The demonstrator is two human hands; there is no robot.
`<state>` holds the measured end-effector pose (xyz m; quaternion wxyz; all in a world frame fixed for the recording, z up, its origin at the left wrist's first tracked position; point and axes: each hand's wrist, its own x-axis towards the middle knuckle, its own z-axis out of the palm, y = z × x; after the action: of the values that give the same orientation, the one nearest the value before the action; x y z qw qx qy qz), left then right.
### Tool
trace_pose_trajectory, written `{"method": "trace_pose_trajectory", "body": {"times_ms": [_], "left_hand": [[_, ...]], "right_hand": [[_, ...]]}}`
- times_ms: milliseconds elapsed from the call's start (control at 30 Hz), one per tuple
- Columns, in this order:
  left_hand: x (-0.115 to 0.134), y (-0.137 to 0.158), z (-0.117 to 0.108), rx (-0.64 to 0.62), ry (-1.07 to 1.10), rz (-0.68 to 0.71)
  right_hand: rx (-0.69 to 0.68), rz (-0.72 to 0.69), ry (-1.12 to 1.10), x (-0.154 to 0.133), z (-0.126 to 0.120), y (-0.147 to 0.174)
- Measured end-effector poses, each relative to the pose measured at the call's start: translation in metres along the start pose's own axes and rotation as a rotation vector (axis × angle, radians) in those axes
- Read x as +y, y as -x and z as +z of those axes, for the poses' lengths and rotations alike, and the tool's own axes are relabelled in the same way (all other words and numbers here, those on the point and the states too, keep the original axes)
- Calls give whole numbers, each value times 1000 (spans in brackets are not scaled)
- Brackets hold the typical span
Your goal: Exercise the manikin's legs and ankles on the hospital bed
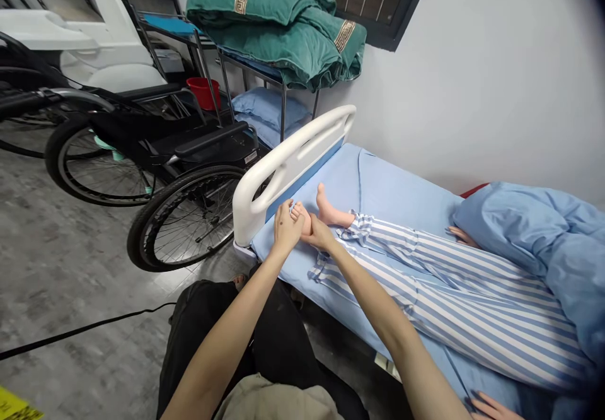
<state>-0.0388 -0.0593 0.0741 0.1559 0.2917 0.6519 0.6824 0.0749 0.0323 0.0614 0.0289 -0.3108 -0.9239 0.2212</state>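
Note:
A figure that looks like a care manikin lies on the bed in blue-and-white striped trousers [454, 287]. My left hand [286, 229] is closed around the front of its nearer foot [302, 218], with the fingers over the toes. Around the heel and ankle of that same foot, my right hand [320, 234] is wrapped. The farther foot [331, 210] rests on the light blue sheet [401, 183], toes up, untouched. Part of the held foot is hidden by my hands.
A white bed end board [246, 199] stands just beyond my hands. To the left is a black wheelchair [189, 218]. Green folded quilts [283, 29] lie on a rack behind. A blue quilt [529, 237] covers the figure's upper part. A black strap [89, 326] crosses at left.

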Motion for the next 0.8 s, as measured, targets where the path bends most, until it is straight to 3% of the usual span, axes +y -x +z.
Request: {"method": "trace_pose_trajectory", "body": {"times_ms": [67,133,267,300,400,533,667,800], "left_hand": [[-1,-1,1,-62,-20,2],[-12,2,-2,-142,-113,-52],[-47,14,-13,-351,-408,-160],[-52,17,-15,-384,-448,-162],[-52,18,-18,-372,-508,-89],[-11,-5,-12,-285,-651,175],[31,-41,20,-452,-893,337],[41,-66,62,-619,-1154,307]], "right_hand": [[23,-89,-106,7,-7,-7],[102,-81,-211,24,-15,-13],[431,219,-278,70,-31,-20],[460,305,-257,79,-34,-22],[257,435,-95,88,-39,-31],[-81,488,174,79,-41,-48],[-100,483,152,83,-42,-52],[-44,514,97,94,-39,-45]]}}
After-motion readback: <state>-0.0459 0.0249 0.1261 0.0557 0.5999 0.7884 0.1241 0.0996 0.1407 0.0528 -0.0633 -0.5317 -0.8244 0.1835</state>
